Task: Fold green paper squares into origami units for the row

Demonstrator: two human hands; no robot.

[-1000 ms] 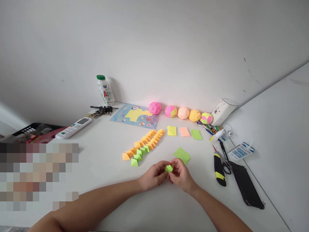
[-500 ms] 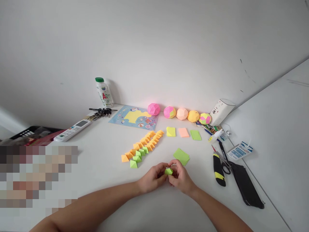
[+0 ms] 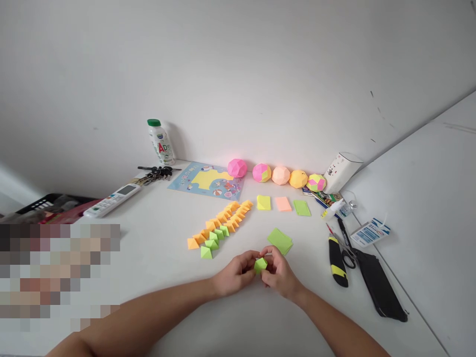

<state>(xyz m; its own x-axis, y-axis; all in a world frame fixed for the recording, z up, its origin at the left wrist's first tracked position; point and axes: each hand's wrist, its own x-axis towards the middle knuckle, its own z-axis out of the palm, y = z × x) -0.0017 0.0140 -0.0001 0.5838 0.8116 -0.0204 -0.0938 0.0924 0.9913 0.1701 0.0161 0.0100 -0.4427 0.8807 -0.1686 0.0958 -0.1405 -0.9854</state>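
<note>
Between my two hands is a small folded piece of green paper (image 3: pixel 261 265), creased into facets. My left hand (image 3: pixel 235 273) pinches it from the left, and my right hand (image 3: pixel 281 272) grips it from the right with thumb and fingers. Parts of the fingers behind the paper are hidden. Just beyond my right hand lie green paper sheets (image 3: pixel 279 240), loosely stacked. To the left, several green folded units (image 3: pixel 211 244) stand in a line beside rows of orange folded units (image 3: pixel 216 221).
Faceted paper balls (image 3: pixel 280 175) line the wall behind small pads, including a yellow pad (image 3: pixel 264 203). At right lie a utility knife (image 3: pixel 337 262), scissors (image 3: pixel 348 258) and a black pouch (image 3: pixel 380 283). A remote (image 3: pixel 112 200), keys (image 3: pixel 159 172) and a bottle (image 3: pixel 160 144) are at left.
The green piece has tilted slightly between my fingers, so more of its facets show. Both hands stay in nearly the same place.
</note>
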